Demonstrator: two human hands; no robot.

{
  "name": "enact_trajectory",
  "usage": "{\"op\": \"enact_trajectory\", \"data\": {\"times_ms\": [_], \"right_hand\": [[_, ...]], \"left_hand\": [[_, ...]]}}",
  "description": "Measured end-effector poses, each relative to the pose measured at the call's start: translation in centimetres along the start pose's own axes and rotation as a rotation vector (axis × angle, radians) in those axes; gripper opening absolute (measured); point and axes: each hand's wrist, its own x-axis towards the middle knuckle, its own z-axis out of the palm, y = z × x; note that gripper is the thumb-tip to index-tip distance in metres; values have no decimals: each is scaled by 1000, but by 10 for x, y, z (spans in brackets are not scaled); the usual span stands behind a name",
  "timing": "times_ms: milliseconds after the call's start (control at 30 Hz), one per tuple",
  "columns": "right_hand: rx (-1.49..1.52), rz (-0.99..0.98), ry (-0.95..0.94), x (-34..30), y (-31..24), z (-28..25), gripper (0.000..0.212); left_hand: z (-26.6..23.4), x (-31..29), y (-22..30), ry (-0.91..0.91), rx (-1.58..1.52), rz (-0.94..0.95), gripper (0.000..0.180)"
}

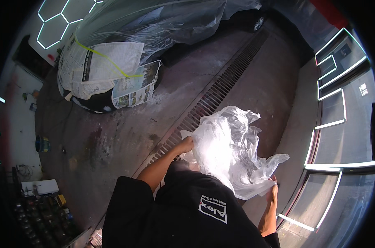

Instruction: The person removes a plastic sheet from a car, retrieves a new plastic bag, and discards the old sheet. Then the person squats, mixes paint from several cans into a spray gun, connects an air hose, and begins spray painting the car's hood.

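A crumpled sheet of clear plastic film [220, 144] is bunched in front of my body, bright where light falls on it. My left hand [186, 145] is closed on the film's left edge. At the lower right corner of the sheet, my right hand [273, 187] grips its edge, the fingers partly hidden by the plastic. Farther off at the upper left stands a car, its end masked with newspaper [100, 66] and yellow-green tape [103, 56]. More plastic sheeting [154, 25] drapes over the car's body.
A long slotted drain grate [220, 91] runs diagonally across the concrete floor [125, 140]. Glass doors [344, 111] line the right side. A bucket [42, 144] stands by the left wall, with a crowded group of small items [41, 215] below. A dark wheel [258, 23] shows at the back.
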Motion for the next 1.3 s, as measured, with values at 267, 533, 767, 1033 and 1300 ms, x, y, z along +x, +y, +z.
{"op": "enact_trajectory", "data": {"times_ms": [267, 533, 767, 1033, 1300], "right_hand": [[-320, -73, -663, 4, -58, 244, 104], [-164, 31, -1045, -39, -44, 350, 96], [-82, 169, -1294, -131, -12, 419, 89], [-156, 614, -1630, -238, 40, 396, 82], [-398, 732, -1584, -323, 53, 444, 77]], "left_hand": [[172, -55, 100, -508, -836, 180, 35], [178, -246, 124, 143, -1481, 358, 34], [179, -350, -30, 1196, -1428, 386, 63], [171, -355, -50, 879, -1068, 469, 69], [118, -524, -83, 1028, -1190, 640, 62]]}}
